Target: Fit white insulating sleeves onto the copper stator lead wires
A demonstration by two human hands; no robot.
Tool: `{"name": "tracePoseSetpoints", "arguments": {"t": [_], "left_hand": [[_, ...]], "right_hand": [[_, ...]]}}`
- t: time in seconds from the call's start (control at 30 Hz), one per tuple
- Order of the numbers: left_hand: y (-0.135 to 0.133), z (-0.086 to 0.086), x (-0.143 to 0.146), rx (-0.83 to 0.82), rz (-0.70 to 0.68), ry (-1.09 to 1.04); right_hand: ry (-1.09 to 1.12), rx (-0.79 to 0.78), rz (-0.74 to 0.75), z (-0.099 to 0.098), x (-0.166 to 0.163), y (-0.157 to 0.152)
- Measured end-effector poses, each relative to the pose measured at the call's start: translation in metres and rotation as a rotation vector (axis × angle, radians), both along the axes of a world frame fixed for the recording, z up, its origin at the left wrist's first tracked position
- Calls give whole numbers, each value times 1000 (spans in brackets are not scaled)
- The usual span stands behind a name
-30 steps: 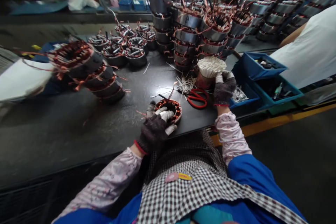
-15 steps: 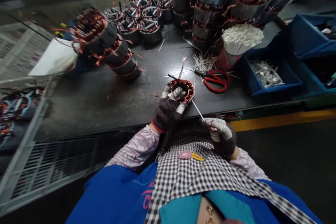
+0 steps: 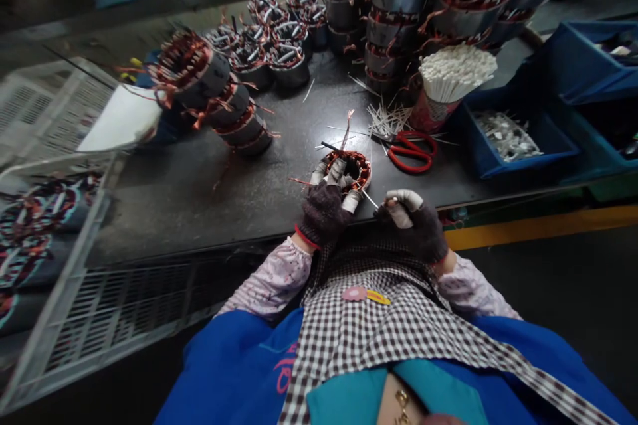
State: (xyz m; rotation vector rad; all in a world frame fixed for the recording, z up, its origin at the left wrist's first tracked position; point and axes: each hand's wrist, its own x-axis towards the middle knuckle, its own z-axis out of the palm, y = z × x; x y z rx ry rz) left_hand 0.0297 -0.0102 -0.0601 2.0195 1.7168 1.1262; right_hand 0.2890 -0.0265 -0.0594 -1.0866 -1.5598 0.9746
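A motor stator (image 3: 363,177) with copper windings sits near the front edge of the dark workbench. My left hand (image 3: 329,199), in a dark fingerless glove with taped fingers, is closed around its near left side, some fingers inside the ring. From the stator's near right side a thin white tie (image 3: 369,199) runs down to my right hand (image 3: 413,222). That hand is gloved and taped as well, its fingers curled in a pinch at the tie's free end. A black sleeve (image 3: 329,146) and a twisted copper lead (image 3: 347,129) stick out at the stator's back.
Red-handled scissors (image 3: 413,153) and loose white ties (image 3: 389,121) lie behind the stator, beside a cup (image 3: 431,113) packed with white sticks. Blue bins (image 3: 518,166) stand at right. Stacked stators (image 3: 239,121) lean at left; taller stacks (image 3: 393,33) stand behind. A crate (image 3: 54,265) is at lower left.
My right hand has moved up and slightly left, closer to the stator, and less of the white tie shows between them. My left hand keeps its hold. The whole view has shifted slightly.
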Motion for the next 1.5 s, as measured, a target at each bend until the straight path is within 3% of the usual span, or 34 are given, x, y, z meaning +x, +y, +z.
{"name": "tracePoseSetpoints", "arguments": {"t": [0.17, 0.27, 0.4, 0.47, 0.73, 0.87, 1.2, 1.37, 1.5], "left_hand": [[0, 4, 5, -83, 68, -146], [2, 3, 7, -115, 53, -293], [5, 5, 4, 31, -49, -205], [6, 8, 2, 62, -80, -180], [5, 11, 1, 81, -135, -171], [5, 11, -1, 86, -154, -152], [5, 12, 2, 60, -142, -89], [3, 15, -1, 78, -146, -84], [0, 9, -8, 180, -153, -88]], "right_hand": [[16, 96, 167, 4, -9, 29], [12, 38, 247, 5, -9, 32], [170, -195, 206, 8, -17, 34], [151, -220, 216, 13, -23, 38], [-51, -142, 140, 30, -36, 51], [-31, -201, 146, 32, -34, 46], [-48, -176, 143, 31, -33, 45], [-102, -121, 147, 28, -37, 49], [-288, 51, 89, 48, -39, 38]]}}
